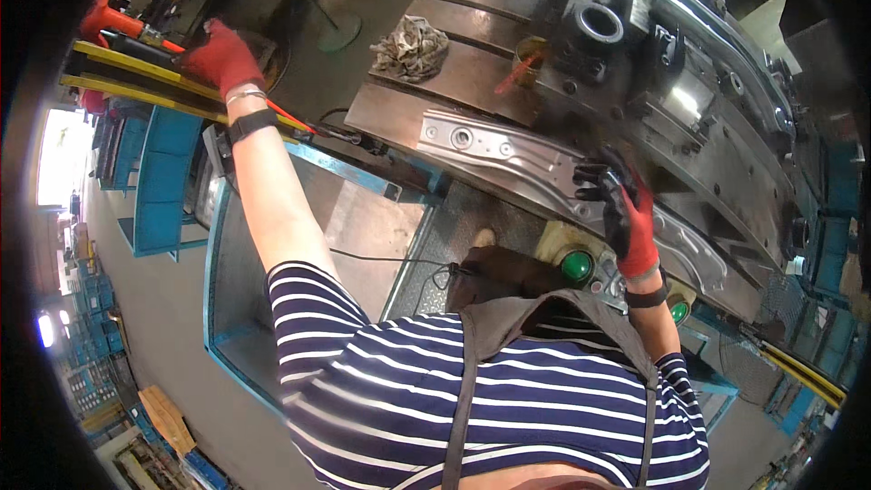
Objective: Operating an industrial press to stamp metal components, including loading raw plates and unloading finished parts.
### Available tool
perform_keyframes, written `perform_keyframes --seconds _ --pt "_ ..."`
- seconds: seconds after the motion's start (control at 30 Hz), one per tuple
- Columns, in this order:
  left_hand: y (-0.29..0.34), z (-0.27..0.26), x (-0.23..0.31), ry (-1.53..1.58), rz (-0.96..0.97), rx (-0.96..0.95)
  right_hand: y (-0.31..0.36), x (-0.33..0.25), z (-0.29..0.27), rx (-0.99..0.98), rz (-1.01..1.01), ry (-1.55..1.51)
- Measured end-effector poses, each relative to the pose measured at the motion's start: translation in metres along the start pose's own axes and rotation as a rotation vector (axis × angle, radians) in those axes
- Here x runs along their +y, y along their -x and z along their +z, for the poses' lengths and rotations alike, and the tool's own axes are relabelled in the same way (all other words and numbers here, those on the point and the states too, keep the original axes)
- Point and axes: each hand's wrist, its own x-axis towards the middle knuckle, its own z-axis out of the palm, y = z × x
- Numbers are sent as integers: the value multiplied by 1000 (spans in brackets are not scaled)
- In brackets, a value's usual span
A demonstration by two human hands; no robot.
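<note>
My left hand [222, 59], in a red glove, reaches out to the far left. Its fingers curl around a long thin orange rod [288, 118] that runs beside a yellow rail [150, 77]. My right hand [621, 204] wears a red glove with dark, stained fingers. It is over the middle of a long curved sheet-metal part [508, 150], fingers apart and bent; whether they touch the metal I cannot tell. Holes and pressed ridges mark the part, which lies along the front edge of a steel press bed [386, 109].
A crumpled rag [410, 48] and a small pot [531, 54] with a red-handled thing sit on the bed. Dark die blocks [676, 95] rise at the right. Green domed buttons [576, 265] are in front of me. A blue-framed bin [213, 281] stands at my left.
</note>
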Motion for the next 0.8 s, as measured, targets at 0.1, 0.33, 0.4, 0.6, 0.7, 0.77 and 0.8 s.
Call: perform_keyframes --seconds 0.1,0.33,0.4,0.6,0.7,0.77,0.8 --pt "52 -8 8 -275 179 93 10 -2 -5 58 -28 86" --pt "175 -53 -17 190 -54 -566 48 -14 -56 251 -140 268" --pt "207 -65 -26 219 -74 -616 67 -17 -71 353 -164 362" --pt "311 -115 -26 314 -305 -541 121 -30 -116 366 -223 515" --pt "363 -141 -38 149 -346 -597 153 -33 -148 439 -161 189" --pt "403 -162 -51 385 -617 -822 180 -32 -176 453 -194 162" --pt "422 -171 -57 348 -642 -894 195 -29 -190 497 -186 22"
